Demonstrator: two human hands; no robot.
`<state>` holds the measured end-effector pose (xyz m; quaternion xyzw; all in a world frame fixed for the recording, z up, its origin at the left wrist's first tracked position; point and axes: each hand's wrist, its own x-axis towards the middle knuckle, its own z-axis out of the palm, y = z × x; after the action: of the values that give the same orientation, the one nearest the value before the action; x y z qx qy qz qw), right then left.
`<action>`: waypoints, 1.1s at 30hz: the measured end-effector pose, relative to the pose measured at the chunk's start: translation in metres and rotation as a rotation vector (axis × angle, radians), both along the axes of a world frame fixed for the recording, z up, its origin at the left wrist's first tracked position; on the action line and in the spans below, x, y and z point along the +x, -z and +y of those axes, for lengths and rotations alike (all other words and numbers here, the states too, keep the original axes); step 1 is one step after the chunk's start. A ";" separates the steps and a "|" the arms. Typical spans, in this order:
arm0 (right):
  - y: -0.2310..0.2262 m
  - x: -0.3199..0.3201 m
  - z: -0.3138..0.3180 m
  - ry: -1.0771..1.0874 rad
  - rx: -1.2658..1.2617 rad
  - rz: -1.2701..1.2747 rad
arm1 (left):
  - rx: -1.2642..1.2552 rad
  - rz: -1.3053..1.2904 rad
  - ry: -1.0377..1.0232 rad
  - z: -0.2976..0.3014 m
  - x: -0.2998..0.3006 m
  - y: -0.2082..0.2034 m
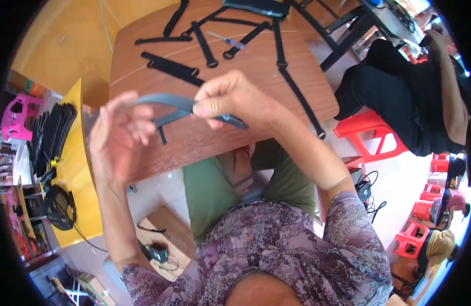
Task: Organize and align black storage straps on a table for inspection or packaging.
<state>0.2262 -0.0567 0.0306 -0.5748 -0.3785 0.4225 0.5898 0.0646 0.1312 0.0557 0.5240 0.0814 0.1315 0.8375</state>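
My right hand (226, 99) pinches a dark grey hook-and-loop strap (169, 99) between thumb and fingers. One dark end of it sticks out below that hand. From the pinch the strap arcs left in a loop toward my left hand (115, 135). That hand is partly smeared by motion, its fingers loosely curved and apart, and the strap passes by its fingertips. Whether it touches them is hard to make out. Just beyond my right hand lie black straps with end rings (172, 66) on the brown wooden table (235, 71).
A white-and-blue pen-like tool (228, 41) lies among several straps, with a black pouch-like item (258, 7) at the far edge. Black straps hang over a yellow panel (75, 168) on the left. At right, a person in black (393, 92) sits near a red stool (370, 135).
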 end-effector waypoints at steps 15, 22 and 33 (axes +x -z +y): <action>-0.003 -0.011 -0.073 -0.007 -0.254 -0.381 | 0.338 0.429 0.034 -0.045 -0.003 0.027; -0.011 0.002 -0.119 0.192 -0.310 -0.425 | 0.670 0.220 0.189 -0.069 0.020 0.040; -0.037 0.033 -0.128 0.048 -0.377 -0.465 | 1.137 -0.019 0.821 -0.105 0.090 0.034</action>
<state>0.2589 -0.1842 0.0674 -0.7645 -0.4045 0.3282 0.3798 0.1551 0.0258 0.0218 0.8679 -0.2118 -0.1689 0.4163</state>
